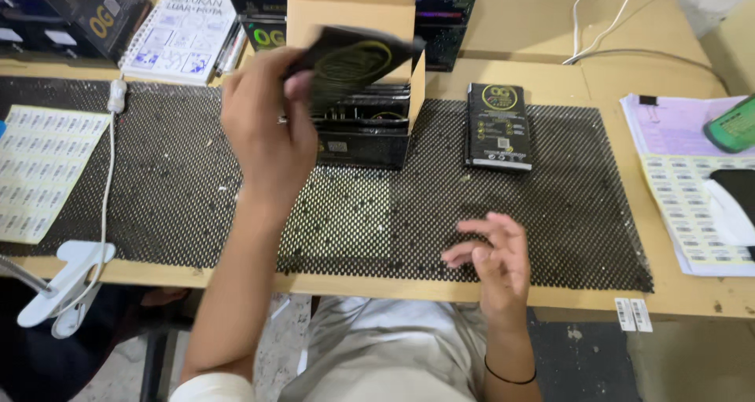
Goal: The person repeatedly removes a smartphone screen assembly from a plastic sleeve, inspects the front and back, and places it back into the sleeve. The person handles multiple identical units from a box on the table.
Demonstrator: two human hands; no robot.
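Observation:
My left hand is raised over the black mesh mat and grips a flat black packet with a yellow ring print, blurred by motion. The packet hangs just above an open cardboard box that holds several more black packets. My right hand hovers low near the mat's front edge, fingers loosely curled and apart, holding nothing. A small stack of the same black packets lies flat on the mat to the right of the box.
Sticker sheets lie at the left and right of the wooden table. A spiral notebook and dark printed boxes stand at the back. A white clip lamp clamps the front left edge. A green bottle sits far right.

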